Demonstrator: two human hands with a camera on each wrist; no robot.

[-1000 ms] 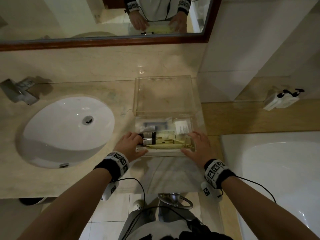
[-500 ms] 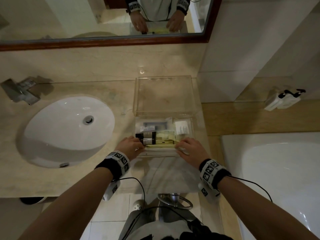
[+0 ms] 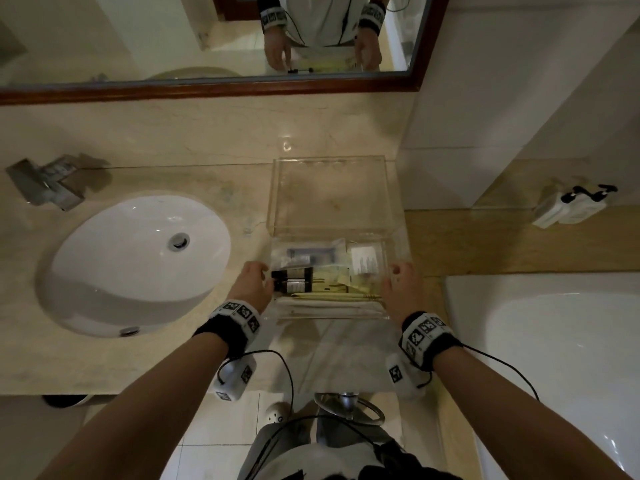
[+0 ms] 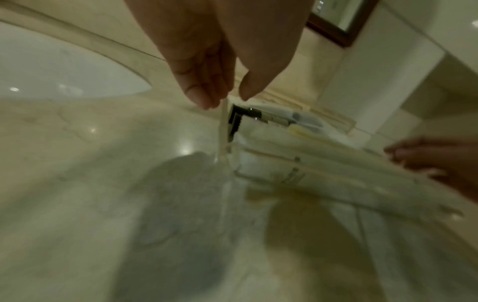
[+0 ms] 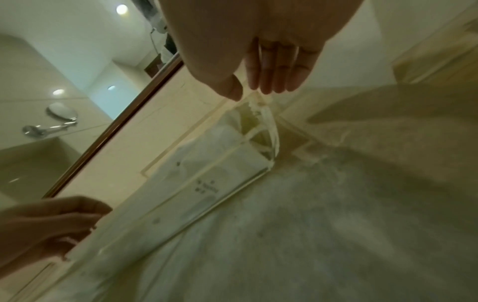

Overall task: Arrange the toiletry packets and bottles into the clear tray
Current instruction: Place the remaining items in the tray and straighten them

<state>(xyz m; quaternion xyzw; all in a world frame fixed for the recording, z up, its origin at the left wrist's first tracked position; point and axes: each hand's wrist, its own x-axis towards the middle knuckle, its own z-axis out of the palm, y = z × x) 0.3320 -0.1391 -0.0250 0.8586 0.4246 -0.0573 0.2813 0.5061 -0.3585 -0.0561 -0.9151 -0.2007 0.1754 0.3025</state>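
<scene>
Both hands pinch the clear tray's (image 3: 332,315) side walls: my left hand (image 3: 254,284) beside the dark bottles (image 3: 293,279), right hand (image 3: 401,289) opposite. Contents look packed; next I'd square it on the counter (image 3: 104,358).

Dim, warm light is being cast from above; both wrist views are being blurred; head-view edges are being bent.

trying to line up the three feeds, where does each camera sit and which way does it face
Head: on the head, looking down at the clear tray; both forearms, left hand, right hand.
Left wrist: along the left hand toward the tray's left wall.
Right wrist: along the right hand toward the tray's right wall.
Shared: both wrist views show the tray and the opposite hand.
</scene>
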